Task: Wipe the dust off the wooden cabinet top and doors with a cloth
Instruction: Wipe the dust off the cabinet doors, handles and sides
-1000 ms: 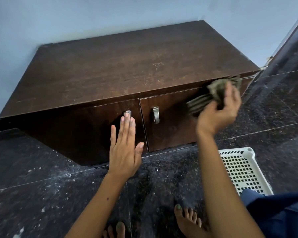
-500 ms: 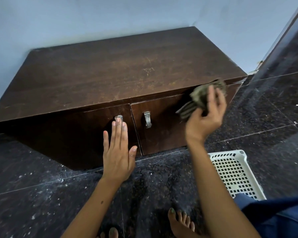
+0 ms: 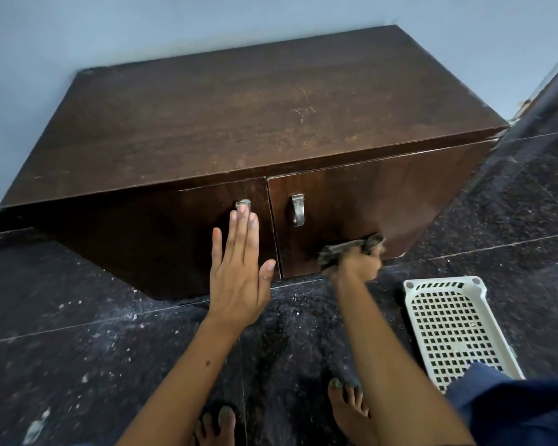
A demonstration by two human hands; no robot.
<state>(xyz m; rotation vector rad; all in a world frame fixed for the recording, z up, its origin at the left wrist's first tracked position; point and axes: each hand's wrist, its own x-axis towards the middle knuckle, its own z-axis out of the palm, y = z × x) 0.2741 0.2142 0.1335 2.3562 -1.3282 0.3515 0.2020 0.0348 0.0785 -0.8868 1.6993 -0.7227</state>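
1. Two doors front the wooden cabinet point(image 3: 239, 123); the wiping is now on the right door point(image 3: 368, 201), the top looking still streaked with dust.
2. Flat and open, gripping nothing, the left hand point(image 3: 239, 278) presses the left door point(image 3: 161, 239), fingertips just below its handle point(image 3: 243, 206).
3. Blurred with motion, the right hand point(image 3: 358, 267) is closed around the bunched cloth point(image 3: 351, 247), held against the right door's bottom edge, below and right of that door's handle point(image 3: 297, 209).
4. Next, judging by the stroke, the cloth must return upward or shift sideways, pressure kept even.
5. Half a second ago the cloth sat at the door's upper right corner; it has swept down.
6. Beside the wiping hand, a white basket point(image 3: 445, 329) lies on the floor point(image 3: 78, 333).
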